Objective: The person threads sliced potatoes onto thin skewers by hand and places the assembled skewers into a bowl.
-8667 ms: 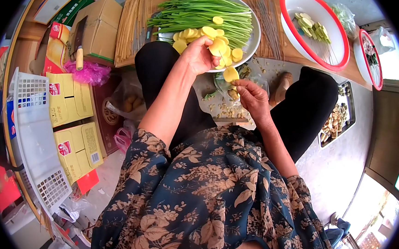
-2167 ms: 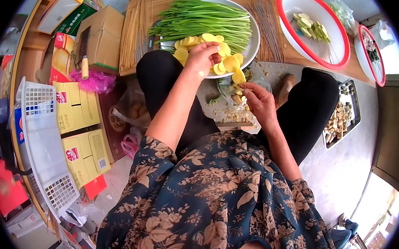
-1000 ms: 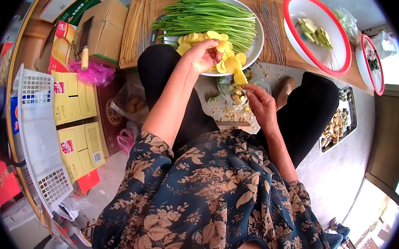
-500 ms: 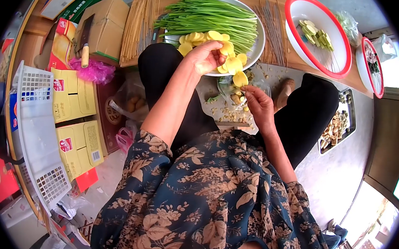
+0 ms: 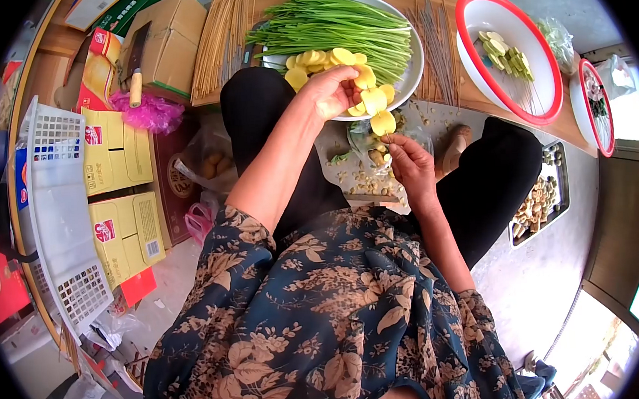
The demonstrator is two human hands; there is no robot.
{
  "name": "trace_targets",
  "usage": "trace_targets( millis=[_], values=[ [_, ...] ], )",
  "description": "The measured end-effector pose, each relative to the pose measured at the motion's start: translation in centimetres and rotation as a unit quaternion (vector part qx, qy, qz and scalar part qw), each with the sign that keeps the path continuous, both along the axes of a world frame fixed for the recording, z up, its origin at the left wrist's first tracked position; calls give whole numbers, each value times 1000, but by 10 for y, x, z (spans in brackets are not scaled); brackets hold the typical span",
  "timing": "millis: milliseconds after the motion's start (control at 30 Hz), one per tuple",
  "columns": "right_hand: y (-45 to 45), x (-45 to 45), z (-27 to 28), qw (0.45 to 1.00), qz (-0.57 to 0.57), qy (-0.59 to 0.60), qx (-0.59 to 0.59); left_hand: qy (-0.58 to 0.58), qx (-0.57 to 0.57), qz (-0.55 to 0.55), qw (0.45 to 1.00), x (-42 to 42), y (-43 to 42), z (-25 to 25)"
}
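Observation:
My left hand (image 5: 333, 93) is closed on a yellow slice (image 5: 364, 77) at the near edge of a round white tray (image 5: 415, 67). My right hand (image 5: 410, 156) pinches the lower end of a thin skewer (image 5: 389, 140). Several yellow slices (image 5: 383, 123) hang in a row between the two hands, the lowest just above my right fingertips. On the tray lie a heap of long green stalks (image 5: 337, 31) and more yellow slices behind my left hand.
Bare skewers (image 5: 223, 39) lie left of the tray, darker ones (image 5: 439, 50) right of it. Farther right stand red-rimmed bowls (image 5: 468, 67), (image 5: 590, 110). A knife (image 5: 136, 86) leans by a cardboard box (image 5: 165, 51). A metal tray (image 5: 565, 197) of cut pieces is on the floor.
Since a second ago, my right hand has shifted slightly, and the lowest slice now shows its flat face instead of being tilted. My left hand stays beside the tray, still holding a slice.

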State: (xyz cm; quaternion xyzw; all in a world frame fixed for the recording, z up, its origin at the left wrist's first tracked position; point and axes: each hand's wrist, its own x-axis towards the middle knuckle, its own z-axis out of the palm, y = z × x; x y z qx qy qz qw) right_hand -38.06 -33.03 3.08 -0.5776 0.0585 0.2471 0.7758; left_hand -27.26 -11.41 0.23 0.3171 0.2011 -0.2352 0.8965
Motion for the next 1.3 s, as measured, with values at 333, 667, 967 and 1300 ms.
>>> trace_targets(
  millis=[333, 667, 967, 1300],
  values=[
    [3, 1, 0, 999, -21, -6, -38, -30, 34, 11, 999, -1, -3, 2],
    [2, 6, 3, 981, 26, -52, -183, -125, 68, 102, 985, 2, 0, -11],
    [-13, 3, 37, 928, -15, -225, -297, -186, 98, 185, 960, 1, 6, 12],
    [-100, 111, 102, 959, -121, -188, -172, -145, 176, 184, 956, -10, -9, 21]
  ],
)
